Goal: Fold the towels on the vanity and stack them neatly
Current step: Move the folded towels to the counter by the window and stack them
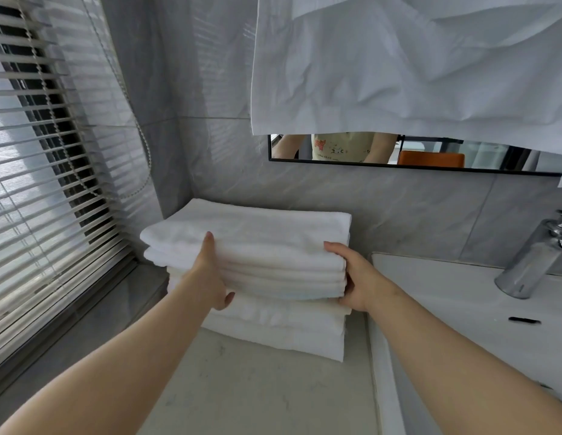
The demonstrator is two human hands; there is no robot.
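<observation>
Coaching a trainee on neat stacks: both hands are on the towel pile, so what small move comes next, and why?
Probably slide the upper towels slightly rightward. The left hand and right hand grip them at the sides, and their left edge seems to jut past the lower towels.

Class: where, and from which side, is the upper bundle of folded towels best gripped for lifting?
Take the upper bundle at its two ends from the near side, thumbs on top, fingers underneath, as the left hand and right hand do. It is wide and soft, layered edges facing the person, so holding both ends likely keeps it flat and square.
</observation>
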